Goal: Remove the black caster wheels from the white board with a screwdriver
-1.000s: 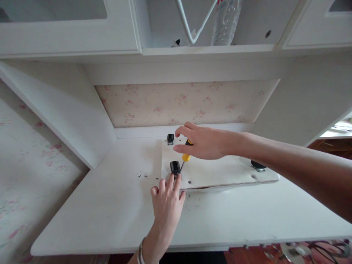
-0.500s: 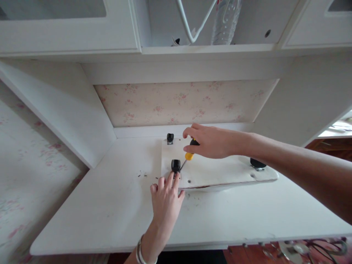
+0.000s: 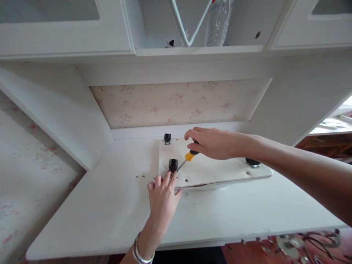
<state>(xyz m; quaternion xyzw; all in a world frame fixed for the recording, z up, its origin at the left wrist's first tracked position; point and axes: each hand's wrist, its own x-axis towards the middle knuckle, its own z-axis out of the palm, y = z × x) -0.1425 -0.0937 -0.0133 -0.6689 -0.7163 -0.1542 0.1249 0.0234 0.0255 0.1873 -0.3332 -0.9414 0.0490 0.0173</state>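
A white board with black casters lies on the white desk. My right hand grips a screwdriver by its black and yellow handle. The shaft slants down to the left, and its tip meets the base of the near-left caster. Below that caster, my left hand rests with its fingers stretched out, fingertips pressing at the caster's mounting plate and the board. Another caster stands at the far-left corner. The right-hand caster is partly covered by my right forearm.
Several small dark screws lie on the desk left of the board. Overhead, an open cabinet shelf holds a clear plastic bottle. Side panels flank the desk. Cables and metal parts sit on the reddish floor.
The camera view has shifted slightly. My right hand has tilted the screwdriver handle a little lower and to the right; its tip stays at the caster base. My left hand keeps its place.
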